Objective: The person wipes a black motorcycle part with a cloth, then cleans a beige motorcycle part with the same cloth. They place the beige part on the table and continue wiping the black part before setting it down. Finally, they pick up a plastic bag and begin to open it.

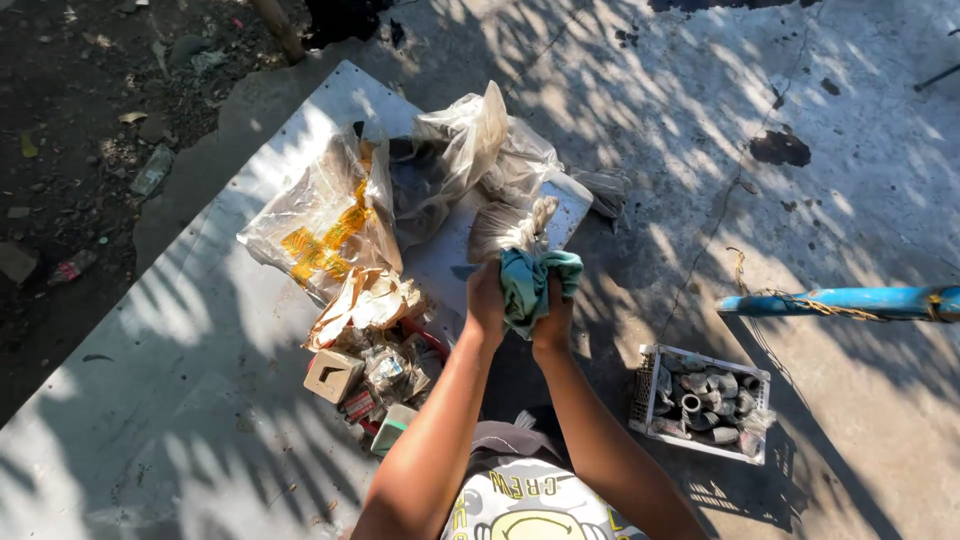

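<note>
Both my hands meet in the middle of the view around a teal cloth point(527, 280). My left hand point(486, 300) grips its left side and my right hand point(553, 318) grips its right side, with the cloth bunched between them. Just above the cloth a dusty clear plastic bag point(510, 226) with a twisted neck touches it. Behind lie larger crumpled plastic bags point(450, 160) and a clear sack with yellow print point(320, 225), all on a pale flat sheet point(200, 330).
A heap of small cardboard boxes and packets point(375, 375) lies left of my left forearm. A white plastic crate point(645, 385) holding grey pipe fittings point(700, 395) stands at the right on the concrete. A blue pipe point(850, 300) juts in from the right edge. Dirt and litter border the left.
</note>
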